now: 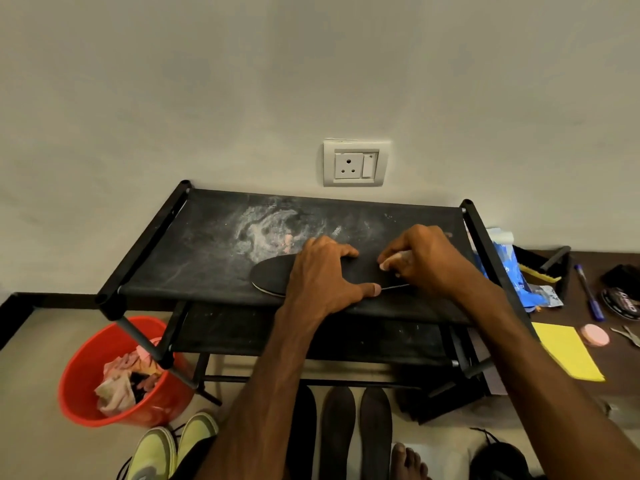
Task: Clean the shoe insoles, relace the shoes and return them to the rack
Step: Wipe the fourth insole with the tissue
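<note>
A black insole [273, 271] with a pale rim lies flat on the dusty top shelf of the black shoe rack [207, 244]. My left hand [322, 275] presses down on its middle, fingers spread to the far edge and thumb at the near edge. My right hand [422, 261] is over the insole's right end and pinches a small pale object [393, 261] against it; what the object is I cannot tell. Three more dark insoles [337, 427] lie on the floor below the rack. A pair of yellow-green shoes [173, 448] stands at the bottom left.
A red bucket [79, 382] with crumpled cloths stands left of the rack. To the right lie a blue packet [512, 268], a brush [540, 273], a pen [588, 292], a yellow cloth [568, 351] and a pink round pad [594, 336]. A wall socket [355, 164] is behind.
</note>
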